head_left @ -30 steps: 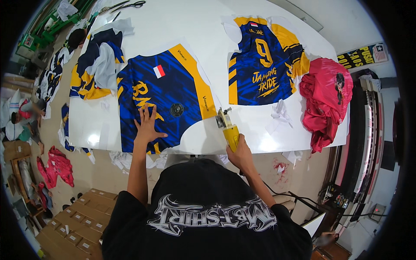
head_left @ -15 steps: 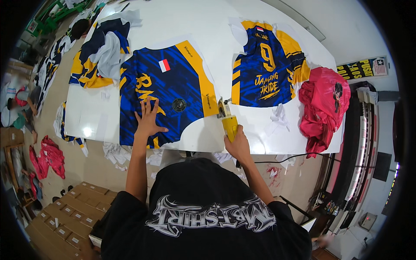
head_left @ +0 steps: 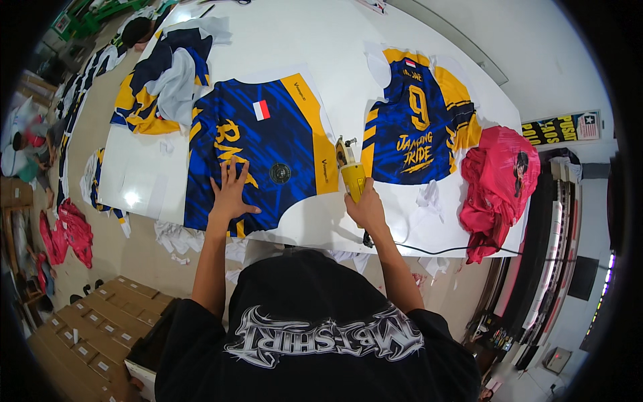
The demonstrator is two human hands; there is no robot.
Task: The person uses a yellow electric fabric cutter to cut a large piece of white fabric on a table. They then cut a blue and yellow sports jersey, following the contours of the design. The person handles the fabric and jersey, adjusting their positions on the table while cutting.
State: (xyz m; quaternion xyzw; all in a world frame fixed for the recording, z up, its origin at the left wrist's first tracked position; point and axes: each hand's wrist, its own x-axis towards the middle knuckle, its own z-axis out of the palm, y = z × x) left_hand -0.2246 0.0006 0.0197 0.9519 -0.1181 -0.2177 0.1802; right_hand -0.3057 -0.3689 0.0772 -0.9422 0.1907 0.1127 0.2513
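Note:
A blue jersey panel [head_left: 295, 144] with a yellow side strip lies flat on the white table [head_left: 268, 40] in front of me. My left hand [head_left: 232, 194] rests on it with the fingers spread, pressing over the yellow lettering. In my right hand [head_left: 366, 209] is a yellow handheld electric fabric cutter [head_left: 351, 175], gripped around its body. Its metal head stands at the right edge of the yellow strip, where a white fabric margin [head_left: 323, 107] runs farther up. The blade's contact with the cloth is too small to make out.
Right of the cutter lies another blue and yellow jersey piece [head_left: 415, 120], beside a heap of pink fabric [head_left: 499, 187]. Crumpled jersey pieces [head_left: 161, 87] lie at the left. The black cord [head_left: 442, 252] trails rightward along the table's near edge. Cardboard boxes [head_left: 100, 335] stand lower left.
The cutter has moved away from me along the yellow strip's right edge. My left hand stays spread on the same spot of the panel. The whole view has shifted slightly.

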